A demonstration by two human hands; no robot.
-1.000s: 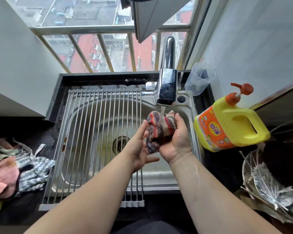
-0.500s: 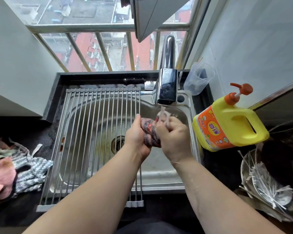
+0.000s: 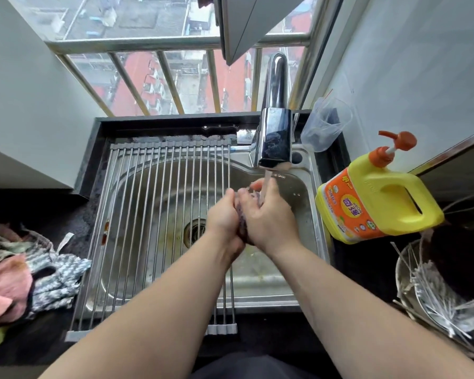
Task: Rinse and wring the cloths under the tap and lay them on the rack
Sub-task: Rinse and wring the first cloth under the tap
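Pile [image 3: 25,274]: crumpled cloths heaped on the dark tabletop [image 3: 71,212], left of the sink [image 3: 257,274].
Rack [image 3: 137,214]: lies over the sink's left part, its bars running near to far.
Left hand [image 3: 222,214]: fingers curled tight on the cloth's left side.
Right hand [image 3: 271,217]: fingers wrapped over its right side.
Cloth [image 3: 242,228]: bunched between both palms above the basin, long axis pointing from the wrists toward the tap.
Tap [image 3: 274,140]: water [image 3: 266,181] falls onto the right fingers.

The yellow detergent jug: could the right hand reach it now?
Probably yes: the jug stands beside the sink, nothing between, but the right hand grips the cloth and must let go first.
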